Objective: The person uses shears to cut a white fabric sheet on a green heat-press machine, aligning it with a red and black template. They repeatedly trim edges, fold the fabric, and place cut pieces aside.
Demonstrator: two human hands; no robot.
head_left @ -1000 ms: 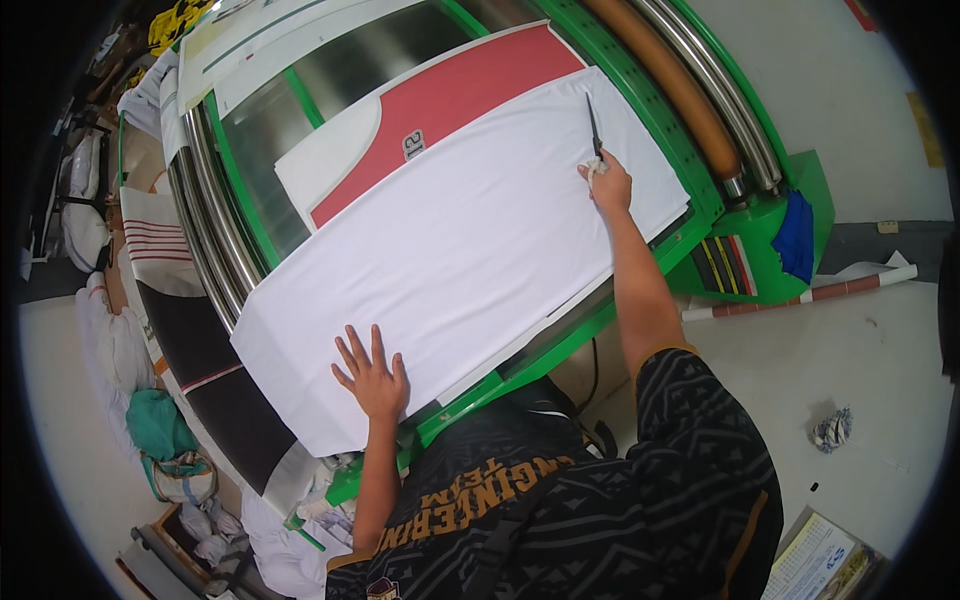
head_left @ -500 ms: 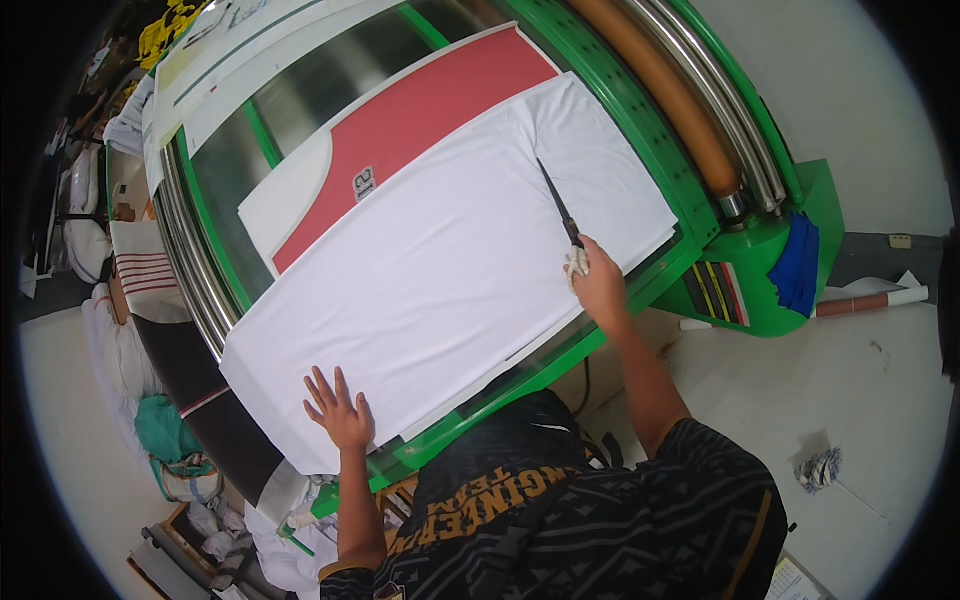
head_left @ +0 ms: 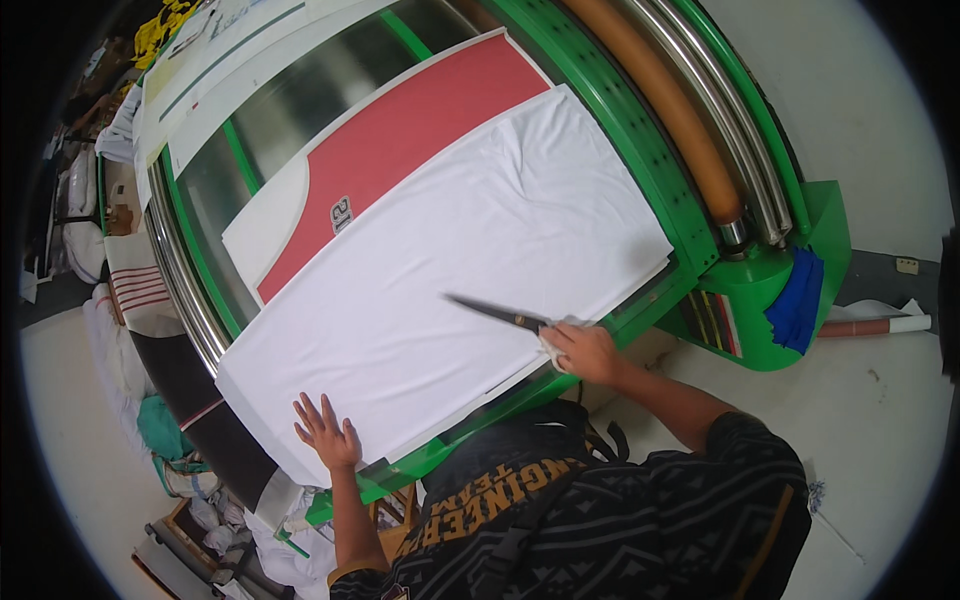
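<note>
A large piece of white fabric [head_left: 420, 270] lies across the machine's bed, with wrinkles toward its far right corner. Part of a red printed sheet [head_left: 420, 110] with white edges shows beyond it, the fabric covering its near side. My left hand [head_left: 326, 430] rests flat on the fabric's near left corner, fingers spread. In my right hand [head_left: 583, 352] is a pair of long scissors [head_left: 490, 311] with dark blades and pale wrapping at the handles. The blades look closed and point left over the fabric; whether they touch it I cannot tell.
The green machine frame [head_left: 640, 320] borders the fabric, with a brown roller [head_left: 675, 110] and metal rollers at the right. Blue cloth [head_left: 798, 300] hangs on the machine's right end. Metal bars [head_left: 185, 270] and dark material [head_left: 205, 400] stand at the left.
My right hand has moved nearer and slightly left, swinging the scissors from pointing away to pointing left. My left hand stays flat on the fabric.
</note>
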